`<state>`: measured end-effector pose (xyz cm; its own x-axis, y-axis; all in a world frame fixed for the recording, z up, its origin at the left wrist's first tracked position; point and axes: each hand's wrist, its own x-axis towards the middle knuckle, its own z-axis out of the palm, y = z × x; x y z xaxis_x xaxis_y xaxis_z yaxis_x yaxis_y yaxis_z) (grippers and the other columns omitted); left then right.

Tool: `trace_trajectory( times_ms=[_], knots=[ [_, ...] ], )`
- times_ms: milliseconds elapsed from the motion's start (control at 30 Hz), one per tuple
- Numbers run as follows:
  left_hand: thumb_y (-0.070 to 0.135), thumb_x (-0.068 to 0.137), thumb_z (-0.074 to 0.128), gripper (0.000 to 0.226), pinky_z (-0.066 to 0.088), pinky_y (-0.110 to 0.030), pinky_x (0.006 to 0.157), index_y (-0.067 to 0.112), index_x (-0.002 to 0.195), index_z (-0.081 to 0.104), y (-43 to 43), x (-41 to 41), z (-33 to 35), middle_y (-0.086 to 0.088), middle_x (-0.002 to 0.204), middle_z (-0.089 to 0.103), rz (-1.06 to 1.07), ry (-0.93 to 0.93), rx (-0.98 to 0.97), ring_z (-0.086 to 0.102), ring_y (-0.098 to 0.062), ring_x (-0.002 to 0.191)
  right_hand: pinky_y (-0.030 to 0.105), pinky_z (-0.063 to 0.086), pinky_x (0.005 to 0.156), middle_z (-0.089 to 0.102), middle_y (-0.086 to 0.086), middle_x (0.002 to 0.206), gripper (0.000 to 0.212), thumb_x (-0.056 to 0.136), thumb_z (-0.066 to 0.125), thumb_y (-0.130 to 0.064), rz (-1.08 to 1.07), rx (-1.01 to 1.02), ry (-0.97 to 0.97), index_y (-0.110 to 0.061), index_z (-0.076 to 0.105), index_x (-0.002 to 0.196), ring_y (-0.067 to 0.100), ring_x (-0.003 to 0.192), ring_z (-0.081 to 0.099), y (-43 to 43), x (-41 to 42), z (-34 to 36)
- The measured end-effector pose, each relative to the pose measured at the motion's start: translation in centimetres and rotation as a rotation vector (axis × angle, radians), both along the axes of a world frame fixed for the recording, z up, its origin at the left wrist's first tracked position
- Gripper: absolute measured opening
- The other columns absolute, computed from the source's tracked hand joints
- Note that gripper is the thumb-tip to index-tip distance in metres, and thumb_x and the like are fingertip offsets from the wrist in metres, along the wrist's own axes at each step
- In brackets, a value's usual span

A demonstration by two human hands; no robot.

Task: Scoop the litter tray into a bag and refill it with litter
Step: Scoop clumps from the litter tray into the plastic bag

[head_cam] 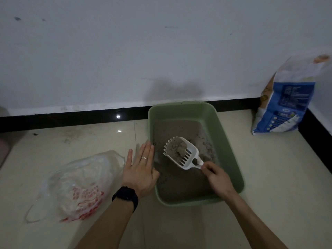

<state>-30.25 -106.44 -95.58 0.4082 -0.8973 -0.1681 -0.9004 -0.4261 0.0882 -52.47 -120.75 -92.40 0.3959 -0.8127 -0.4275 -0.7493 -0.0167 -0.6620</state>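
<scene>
A green litter tray [226, 141] sits on the tiled floor near the wall, holding grey litter [179, 180]. My right hand [216, 176] grips the handle of a white slotted scoop [186, 157], which is lifted above the litter with a grey clump [179, 148] in it. My left hand [141, 165] lies flat with straight fingers against the tray's left rim. A crumpled clear plastic bag [79, 186] with red print lies on the floor to the left of the tray.
A blue and white litter sack [285, 103] stands upright in the right corner against the wall. A black skirting board [71, 119] runs along the wall behind the tray. A pale pink object [3, 148] shows at the far left edge.
</scene>
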Motion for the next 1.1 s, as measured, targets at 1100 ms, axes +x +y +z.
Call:
trace_trajectory(
  times_ms=[1100],
  knots=[
    [0.054,0.098,0.003,0.065,-0.001,-0.04,0.122,0.027,0.155,-0.011,8.9,12.6,3.6,0.005,0.164,-0.005,0.153,0.092,-0.013,-0.002,-0.015,0.151,0.027,0.042,0.068,0.067,-0.008,0.081,0.019,0.098,0.053,-0.033,-0.004,-0.087,-0.108,-0.032,0.067,0.086,0.009,0.08,0.06,5.5,4.8,4.4]
  ],
)
